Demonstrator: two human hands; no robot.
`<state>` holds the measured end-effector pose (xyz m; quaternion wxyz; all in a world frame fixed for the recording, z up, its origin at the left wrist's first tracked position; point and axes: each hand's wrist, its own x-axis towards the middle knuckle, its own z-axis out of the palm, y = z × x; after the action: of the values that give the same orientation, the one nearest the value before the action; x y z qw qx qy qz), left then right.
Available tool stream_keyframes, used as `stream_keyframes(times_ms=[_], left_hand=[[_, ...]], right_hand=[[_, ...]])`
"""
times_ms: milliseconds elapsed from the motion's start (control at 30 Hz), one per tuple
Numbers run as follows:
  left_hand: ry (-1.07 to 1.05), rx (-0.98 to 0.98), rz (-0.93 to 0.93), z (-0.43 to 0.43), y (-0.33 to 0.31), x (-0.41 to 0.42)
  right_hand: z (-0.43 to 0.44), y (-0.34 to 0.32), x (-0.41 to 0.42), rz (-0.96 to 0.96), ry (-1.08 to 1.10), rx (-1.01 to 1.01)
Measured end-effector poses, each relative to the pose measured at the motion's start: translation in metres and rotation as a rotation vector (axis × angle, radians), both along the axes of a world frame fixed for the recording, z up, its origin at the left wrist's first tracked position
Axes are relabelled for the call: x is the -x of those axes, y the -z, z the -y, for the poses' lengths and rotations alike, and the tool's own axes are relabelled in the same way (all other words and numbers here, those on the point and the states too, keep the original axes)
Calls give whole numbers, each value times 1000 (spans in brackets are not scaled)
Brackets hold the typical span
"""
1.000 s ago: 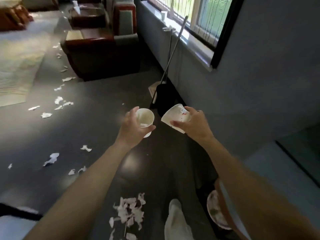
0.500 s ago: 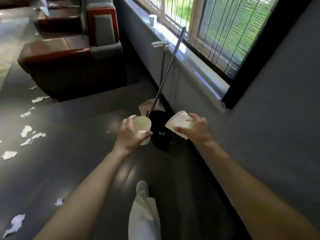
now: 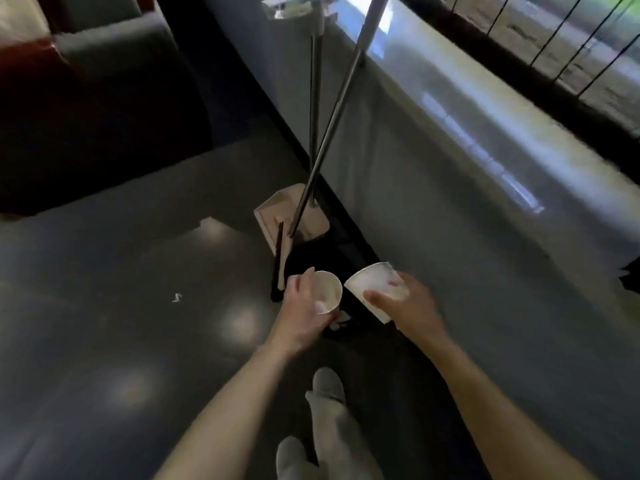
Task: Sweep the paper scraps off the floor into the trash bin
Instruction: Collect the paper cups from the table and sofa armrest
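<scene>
Two paper cups, one per hand. Left grip is curled round the left cup, whose mouth faces up toward the camera. Right grip pinches the right cup with the thumb on the near side; the cup is tilted, mouth leftward, with red print on its wall. The rims are close but apart.

One paper scrap lies on the dark floor, well left of the hands. More white bits sit just below the left cup.

The broom leans on the wall under the window sill, its head dark just beyond the cups. An upright beige dustpan stands beside it. An armchair is at far left. The view is blurred.
</scene>
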<state>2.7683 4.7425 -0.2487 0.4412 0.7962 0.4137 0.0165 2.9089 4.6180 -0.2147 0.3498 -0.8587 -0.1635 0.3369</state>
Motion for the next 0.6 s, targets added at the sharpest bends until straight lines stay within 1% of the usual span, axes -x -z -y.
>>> stream_keyframes(times_ms=[167, 233, 300, 400, 467, 533, 600], left_hand=[[-13, 172, -31, -26, 107, -37], [27, 178, -70, -37, 139, -41], [62, 151, -104, -47, 164, -36], [52, 125, -88, -60, 182, -22], [59, 84, -81, -67, 184, -13], [52, 47, -75, -74, 177, -8], [37, 36, -66, -80, 159, -5]], right_hand=[[-30, 102, -27, -23, 8, 14], [-45, 138, -31, -31, -34, 56], [-59, 167, -30, -45, -74, 141], [-77, 194, -21, -28, -154, 271], [-87, 203, -15, -47, -276, 386], [-93, 203, -12, -61, -401, 470], [-99, 191, -9, -40, -477, 512]])
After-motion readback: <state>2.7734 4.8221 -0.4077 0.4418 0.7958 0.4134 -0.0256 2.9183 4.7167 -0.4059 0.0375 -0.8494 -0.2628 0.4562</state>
